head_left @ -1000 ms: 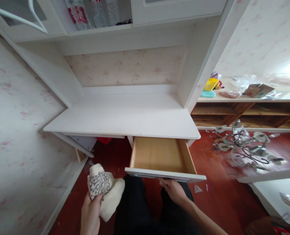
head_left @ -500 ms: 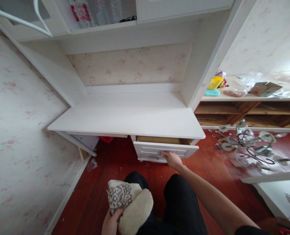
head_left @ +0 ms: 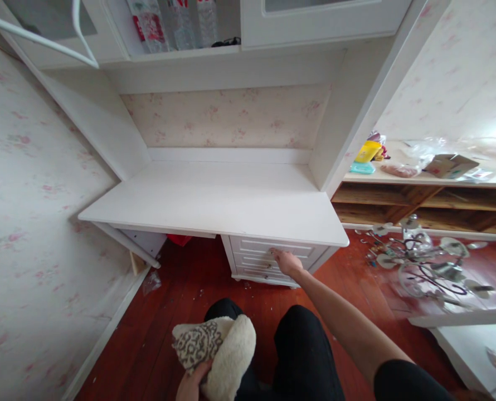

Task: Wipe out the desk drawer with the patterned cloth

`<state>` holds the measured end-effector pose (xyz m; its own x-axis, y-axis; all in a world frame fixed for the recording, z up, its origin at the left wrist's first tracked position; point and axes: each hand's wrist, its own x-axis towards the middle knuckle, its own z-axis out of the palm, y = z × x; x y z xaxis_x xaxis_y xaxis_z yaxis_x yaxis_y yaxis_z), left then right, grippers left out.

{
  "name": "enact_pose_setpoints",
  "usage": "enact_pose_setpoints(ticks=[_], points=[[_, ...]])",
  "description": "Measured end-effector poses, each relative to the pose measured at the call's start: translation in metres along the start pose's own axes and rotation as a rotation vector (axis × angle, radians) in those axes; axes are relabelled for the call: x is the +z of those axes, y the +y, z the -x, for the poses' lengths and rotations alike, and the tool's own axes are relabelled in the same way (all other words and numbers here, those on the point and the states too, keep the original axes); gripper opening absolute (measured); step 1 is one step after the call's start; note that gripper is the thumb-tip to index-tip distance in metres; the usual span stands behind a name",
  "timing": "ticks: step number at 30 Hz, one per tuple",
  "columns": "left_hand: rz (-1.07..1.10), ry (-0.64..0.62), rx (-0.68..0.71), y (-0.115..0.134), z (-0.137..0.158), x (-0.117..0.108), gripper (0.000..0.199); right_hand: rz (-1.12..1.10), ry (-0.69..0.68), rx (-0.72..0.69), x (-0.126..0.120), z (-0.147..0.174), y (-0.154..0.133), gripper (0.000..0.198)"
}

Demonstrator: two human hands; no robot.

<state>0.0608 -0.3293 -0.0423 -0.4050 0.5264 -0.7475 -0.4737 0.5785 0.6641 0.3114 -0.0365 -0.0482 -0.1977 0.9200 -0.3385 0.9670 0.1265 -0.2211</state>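
Note:
My left hand (head_left: 194, 383) is closed on a fleecy cream cloth (head_left: 231, 353) with a brown-patterned side, held over my left knee. Part of the cloth folds upward, and some of my fingers are hidden beneath it. My right hand (head_left: 287, 262) reaches forward to the top drawer (head_left: 248, 245) of the white desk (head_left: 231, 195). Its fingertips are at the drawer's small knob (head_left: 272, 251), fingers curled. The drawer front sits flush with the desk. Below it are more drawers with small knobs (head_left: 268, 266).
Plastic bottles (head_left: 183, 25) stand in the upper cabinet. A white metal rod (head_left: 34, 36) juts in at upper left. On the red wooden floor (head_left: 181, 295), right, lies a dismantled chandelier (head_left: 436, 262). A low shelf (head_left: 377, 195) along the wall carries a yellow container (head_left: 367, 150) and a cardboard box (head_left: 451, 165).
The top drawer, partly pulled out before, has moved in and is now closed, my right hand moving forward with it. My left hand still holds the cloth, slightly farther left.

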Motion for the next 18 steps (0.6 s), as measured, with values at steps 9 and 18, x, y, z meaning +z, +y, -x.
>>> enact_pose_setpoints(ticks=[9, 18], points=[[0.421, -0.206, -0.059, 0.045, -0.02, 0.097, 0.023, -0.174, 0.59, 0.009, -0.11, 0.036, 0.052, 0.049], [0.533, -0.243, 0.163, 0.111, -0.078, 0.203, 0.025, -0.212, 0.455, 0.51, -0.127, -0.038, 0.094, 0.053]])
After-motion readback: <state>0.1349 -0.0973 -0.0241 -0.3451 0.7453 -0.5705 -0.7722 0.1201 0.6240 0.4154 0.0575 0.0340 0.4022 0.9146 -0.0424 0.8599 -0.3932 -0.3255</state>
